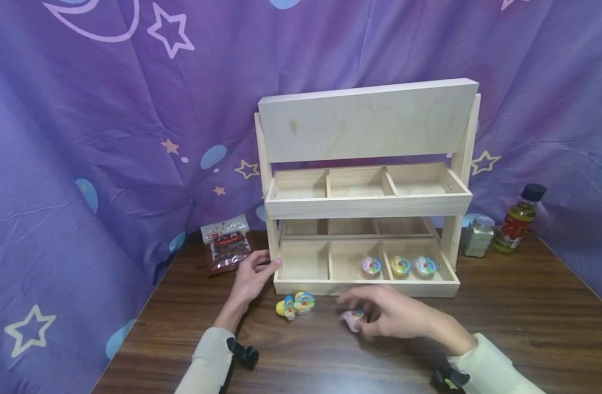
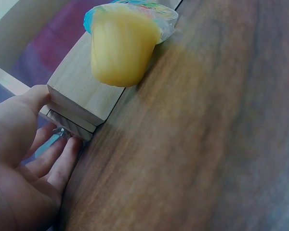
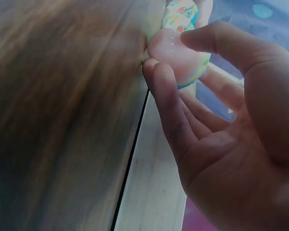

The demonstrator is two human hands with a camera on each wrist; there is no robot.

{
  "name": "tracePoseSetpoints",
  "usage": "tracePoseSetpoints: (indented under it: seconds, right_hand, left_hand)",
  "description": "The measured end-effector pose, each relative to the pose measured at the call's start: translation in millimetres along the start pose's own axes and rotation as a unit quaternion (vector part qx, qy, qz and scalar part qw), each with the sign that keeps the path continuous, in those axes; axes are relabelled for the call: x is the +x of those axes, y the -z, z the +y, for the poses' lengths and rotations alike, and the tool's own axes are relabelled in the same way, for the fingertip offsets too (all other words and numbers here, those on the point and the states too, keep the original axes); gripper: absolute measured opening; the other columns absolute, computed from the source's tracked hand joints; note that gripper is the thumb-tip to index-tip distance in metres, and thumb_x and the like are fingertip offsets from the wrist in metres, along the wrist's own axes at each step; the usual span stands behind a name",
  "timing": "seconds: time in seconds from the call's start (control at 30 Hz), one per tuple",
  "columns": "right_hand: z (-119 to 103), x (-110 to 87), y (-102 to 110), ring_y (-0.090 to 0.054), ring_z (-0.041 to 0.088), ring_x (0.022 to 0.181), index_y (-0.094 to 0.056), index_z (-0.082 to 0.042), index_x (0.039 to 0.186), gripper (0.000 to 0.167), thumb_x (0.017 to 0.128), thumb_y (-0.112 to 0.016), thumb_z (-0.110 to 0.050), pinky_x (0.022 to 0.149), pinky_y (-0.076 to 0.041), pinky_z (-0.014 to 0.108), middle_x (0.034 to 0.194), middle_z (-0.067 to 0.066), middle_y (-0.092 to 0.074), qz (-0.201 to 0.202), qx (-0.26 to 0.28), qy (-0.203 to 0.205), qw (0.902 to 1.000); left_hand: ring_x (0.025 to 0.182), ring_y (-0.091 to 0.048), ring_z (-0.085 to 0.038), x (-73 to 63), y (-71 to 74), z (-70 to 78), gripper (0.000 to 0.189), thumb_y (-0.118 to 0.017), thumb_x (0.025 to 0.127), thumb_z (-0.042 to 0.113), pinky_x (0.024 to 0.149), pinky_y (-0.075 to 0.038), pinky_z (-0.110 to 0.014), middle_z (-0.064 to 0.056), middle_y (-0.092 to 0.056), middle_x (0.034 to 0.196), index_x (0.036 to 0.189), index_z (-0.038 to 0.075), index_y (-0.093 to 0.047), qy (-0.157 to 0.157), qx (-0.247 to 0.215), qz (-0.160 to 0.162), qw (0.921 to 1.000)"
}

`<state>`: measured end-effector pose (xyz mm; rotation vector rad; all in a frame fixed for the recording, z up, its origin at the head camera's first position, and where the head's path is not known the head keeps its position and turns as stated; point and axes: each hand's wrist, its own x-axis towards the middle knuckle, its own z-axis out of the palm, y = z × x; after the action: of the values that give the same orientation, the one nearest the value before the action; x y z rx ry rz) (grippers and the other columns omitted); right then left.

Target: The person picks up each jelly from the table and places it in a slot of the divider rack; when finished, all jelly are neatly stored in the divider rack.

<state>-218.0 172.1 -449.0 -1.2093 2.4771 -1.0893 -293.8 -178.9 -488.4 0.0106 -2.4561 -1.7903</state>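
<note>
Pale, unvarnished wood makes up the tiered display rack [image 1: 367, 207] standing on a dark brown wood-grain table [image 1: 291, 366], and the left hand [image 1: 251, 279] grips its lower left corner, the thumb at the front edge and the other fingers bent round the outer side. Before the rack's front board, the right hand [image 1: 399, 314] pinches a small pink jelly cup with a printed film lid [image 1: 352, 319] between thumb and fingertips, the gap narrow; the cup is tilted, and whether it touches the table I cannot tell. To its left, 2 yellow jelly cups with blue-edged lids [image 1: 304, 302] lie side by side near the rack. Its lowest tray has 3 compartments: a pinkish jelly cup [image 1: 372, 266] sits in the middle compartment, while a yellow-orange jelly cup [image 1: 401, 266] and a whitish jelly cup [image 1: 425, 266] share the right compartment, lids up. Left of the rack lies a dark red plastic packet [image 1: 228, 249]; on the right stand a clear jar of pale powder [image 1: 478, 238] and a black-capped bottle of yellow oil [image 1: 513, 227].
</note>
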Motion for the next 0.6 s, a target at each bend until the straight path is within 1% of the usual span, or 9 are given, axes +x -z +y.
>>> tracePoseSetpoints:
  seconds: [0.03, 0.1, 0.23, 0.3, 0.4, 0.5, 0.6]
  right_hand:
    - [-0.5, -0.3, -0.1, -0.070, 0.002, 0.085, -0.069, -0.007, 0.137, 0.050, 0.090, -0.084, -0.013, 0.075, -0.065, 0.023, 0.110, 0.001, -0.075, -0.001, -0.005, -0.001, 1.0000]
    - [-1.2, -0.8, -0.4, -0.068, 0.001, 0.086, -0.072, -0.009, 0.134, 0.048, 0.088, -0.085, -0.014, 0.075, -0.063, 0.022, 0.110, -0.002, -0.073, 0.000, -0.027, 0.000, 0.9996]
    - [-2.3, -1.8, -0.2, -0.063, 0.001, 0.090, -0.075, -0.019, 0.120, 0.043, 0.080, -0.087, -0.012, 0.077, -0.059, 0.021, 0.110, -0.008, -0.068, 0.010, -0.077, 0.005, 0.9970]
    - [-2.6, -2.0, 0.2, -0.062, 0.001, 0.089, -0.073, -0.022, 0.117, 0.044, 0.077, -0.087, -0.011, 0.076, -0.057, 0.020, 0.109, -0.010, -0.068, 0.010, -0.085, 0.004, 0.9963]
    - [-2.3, -1.6, 0.4, -0.062, 0.001, 0.085, -0.071, -0.022, 0.117, 0.043, 0.080, -0.089, -0.013, 0.074, -0.058, 0.021, 0.108, -0.010, -0.068, 0.006, -0.075, 0.006, 0.9972]
    - [-1.7, -0.5, -0.1, -0.064, 0.000, 0.082, -0.070, -0.020, 0.118, 0.039, 0.086, -0.092, -0.025, 0.072, -0.059, 0.021, 0.106, -0.010, -0.069, 0.002, -0.057, 0.011, 0.9983]
    - [-1.6, 0.8, -0.6, -0.065, 0.001, 0.081, -0.071, -0.020, 0.118, 0.039, 0.088, -0.091, -0.037, 0.071, -0.060, 0.022, 0.104, -0.010, -0.070, 0.004, -0.051, 0.017, 0.9985]
  left_hand:
    - [0.128, -0.070, -0.038, -0.1, 0.1, 0.2, 0.058, -0.083, 0.097, 0.036, 0.110, -0.058, -0.053, -0.021, -0.069, 0.144, 0.145, 0.008, -0.064, -0.001, -0.001, 0.000, 1.0000]
    - [0.128, -0.071, -0.038, -0.2, 0.1, 0.8, 0.058, -0.083, 0.097, 0.035, 0.110, -0.058, -0.052, -0.022, -0.069, 0.144, 0.145, 0.008, -0.064, -0.001, -0.003, 0.000, 1.0000]
    - [0.128, -0.071, -0.038, -0.4, 0.1, 1.6, 0.058, -0.082, 0.097, 0.033, 0.109, -0.059, -0.052, -0.022, -0.069, 0.143, 0.145, 0.007, -0.063, 0.000, -0.004, 0.000, 1.0000]
    - [0.128, -0.071, -0.038, -0.3, 0.0, 1.5, 0.058, -0.082, 0.097, 0.033, 0.109, -0.059, -0.052, -0.022, -0.069, 0.143, 0.145, 0.006, -0.063, 0.002, -0.004, 0.000, 1.0000]
    - [0.128, -0.071, -0.038, 0.0, 0.0, 1.0, 0.058, -0.083, 0.097, 0.033, 0.109, -0.059, -0.051, -0.022, -0.069, 0.144, 0.145, 0.007, -0.063, 0.005, -0.005, -0.001, 1.0000]
    - [0.128, -0.070, -0.038, 0.2, 0.1, 0.6, 0.059, -0.083, 0.097, 0.034, 0.109, -0.059, -0.051, -0.022, -0.068, 0.144, 0.145, 0.007, -0.063, 0.006, -0.008, -0.003, 0.9999]
    - [0.129, -0.070, -0.038, 0.5, 0.3, 0.6, 0.060, -0.084, 0.096, 0.035, 0.109, -0.059, -0.052, -0.022, -0.068, 0.145, 0.145, 0.007, -0.063, 0.006, -0.008, -0.005, 0.9999]
